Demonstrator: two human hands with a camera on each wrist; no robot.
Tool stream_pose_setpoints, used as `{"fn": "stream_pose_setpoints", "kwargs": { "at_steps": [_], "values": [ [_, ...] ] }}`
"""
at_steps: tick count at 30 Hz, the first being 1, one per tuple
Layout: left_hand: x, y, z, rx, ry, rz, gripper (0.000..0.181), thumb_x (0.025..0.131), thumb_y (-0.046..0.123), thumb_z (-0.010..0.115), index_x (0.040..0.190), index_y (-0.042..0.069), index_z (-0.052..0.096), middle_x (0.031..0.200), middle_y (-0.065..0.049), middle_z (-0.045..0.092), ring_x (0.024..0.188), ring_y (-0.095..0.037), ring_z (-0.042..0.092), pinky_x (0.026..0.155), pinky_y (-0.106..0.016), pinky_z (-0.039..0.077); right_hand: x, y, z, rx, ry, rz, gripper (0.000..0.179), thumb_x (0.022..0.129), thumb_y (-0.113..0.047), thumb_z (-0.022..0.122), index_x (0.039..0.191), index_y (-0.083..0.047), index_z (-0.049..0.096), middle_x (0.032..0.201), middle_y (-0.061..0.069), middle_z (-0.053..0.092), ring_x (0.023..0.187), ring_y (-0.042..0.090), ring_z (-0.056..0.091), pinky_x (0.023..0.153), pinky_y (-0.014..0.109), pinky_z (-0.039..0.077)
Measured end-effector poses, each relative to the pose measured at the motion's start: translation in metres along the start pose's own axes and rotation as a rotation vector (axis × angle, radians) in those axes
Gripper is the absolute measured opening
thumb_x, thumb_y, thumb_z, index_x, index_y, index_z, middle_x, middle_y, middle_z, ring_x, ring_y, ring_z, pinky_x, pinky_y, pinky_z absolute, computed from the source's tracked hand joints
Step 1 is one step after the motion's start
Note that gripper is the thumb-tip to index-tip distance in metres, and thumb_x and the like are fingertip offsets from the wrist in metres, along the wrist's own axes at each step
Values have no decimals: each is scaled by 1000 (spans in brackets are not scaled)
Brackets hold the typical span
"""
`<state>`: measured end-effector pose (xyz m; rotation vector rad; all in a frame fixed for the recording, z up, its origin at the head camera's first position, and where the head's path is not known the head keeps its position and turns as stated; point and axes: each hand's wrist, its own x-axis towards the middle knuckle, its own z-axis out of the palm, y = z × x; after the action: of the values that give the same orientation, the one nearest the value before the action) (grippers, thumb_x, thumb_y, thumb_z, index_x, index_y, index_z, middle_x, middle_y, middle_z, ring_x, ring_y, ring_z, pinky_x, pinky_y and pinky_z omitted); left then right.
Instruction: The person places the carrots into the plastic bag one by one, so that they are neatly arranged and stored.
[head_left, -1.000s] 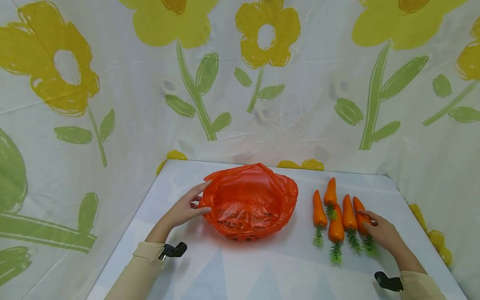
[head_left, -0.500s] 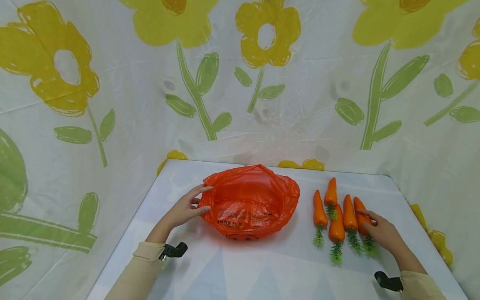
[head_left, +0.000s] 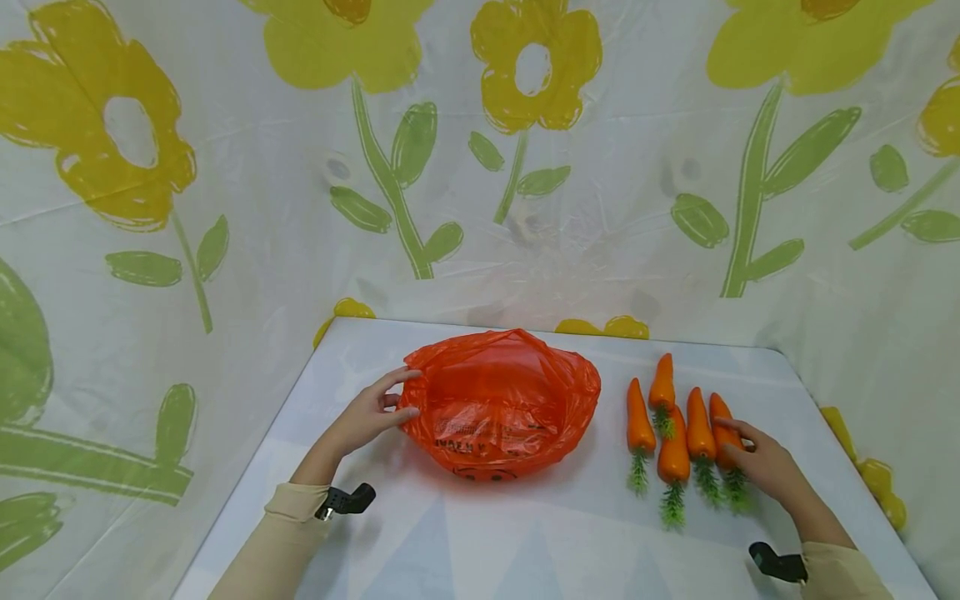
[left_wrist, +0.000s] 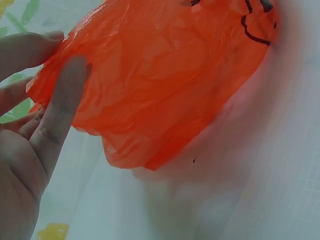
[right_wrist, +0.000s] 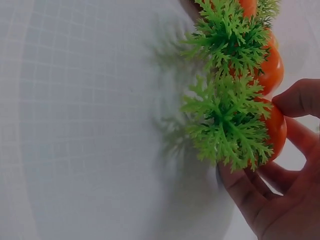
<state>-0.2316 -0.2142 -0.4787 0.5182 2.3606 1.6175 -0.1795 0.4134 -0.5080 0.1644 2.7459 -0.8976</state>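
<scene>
An orange-red plastic bag [head_left: 495,400] sits in the middle of the table, its mouth spread wide toward me. My left hand [head_left: 367,421] holds its left edge, with the thumb laid over the film in the left wrist view and the other fingers partly hidden behind it. On the right, my right hand [head_left: 768,471] grips the rightmost toy carrot [head_left: 723,433], thumb on one side and fingers on the other. That carrot lies on the table; its leafy green top [right_wrist: 230,125] faces the right wrist camera.
Several more toy carrots lie close together left of the gripped one, among them a near carrot [head_left: 673,450] and a far carrot [head_left: 662,383]. The white table [head_left: 570,533] ends at a flower-patterned curtain [head_left: 600,250]. Each wrist wears a black camera mount.
The left hand has drawn the bag's left rim slightly to the left. The right hand and the carrots stay almost where they were.
</scene>
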Motion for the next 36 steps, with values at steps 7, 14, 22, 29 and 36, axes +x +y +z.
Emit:
{"fn": "stream_pose_setpoints", "kwargs": {
  "at_steps": [7, 14, 22, 29, 36],
  "values": [
    [1, -1, 1, -35, 13, -29, 65, 94, 21, 75, 152, 17, 46, 164, -11, 27, 103, -29, 63, 81, -31, 60, 0, 3, 3, 50, 19, 23, 64, 108, -41, 42, 154, 2, 32, 151, 42, 25, 125, 59, 40, 95, 63, 49],
    [2, -1, 4, -53, 24, -46, 67, 94, 22, 75, 153, 17, 44, 161, -11, 33, 108, -31, 64, 82, -34, 61, -3, 4, 5, 76, 49, 16, 65, 108, -43, 42, 154, 3, 32, 150, 42, 26, 125, 60, 40, 95, 64, 49],
    [2, -2, 7, -52, 56, -70, 70, 93, 25, 76, 154, 17, 43, 159, -12, 36, 107, -30, 64, 81, -34, 61, -4, 4, 6, 91, 84, -17, 65, 108, -43, 44, 153, 2, 34, 149, 42, 30, 125, 59, 42, 94, 65, 49],
    [2, 0, 10, -64, 65, -81, 72, 93, 25, 77, 155, 17, 41, 156, -13, 40, 105, -29, 64, 81, -34, 61, -7, -2, 5, 129, 99, -47, 65, 108, -43, 44, 155, 2, 33, 150, 42, 30, 125, 58, 43, 94, 66, 48],
    [2, -1, 12, -66, 62, -65, 72, 93, 24, 77, 155, 15, 40, 156, -15, 39, 104, -28, 64, 81, -33, 61, -8, -11, 4, 144, 104, -50, 66, 108, -45, 44, 155, -1, 34, 151, 40, 32, 125, 55, 45, 95, 63, 50]
  ]
}}
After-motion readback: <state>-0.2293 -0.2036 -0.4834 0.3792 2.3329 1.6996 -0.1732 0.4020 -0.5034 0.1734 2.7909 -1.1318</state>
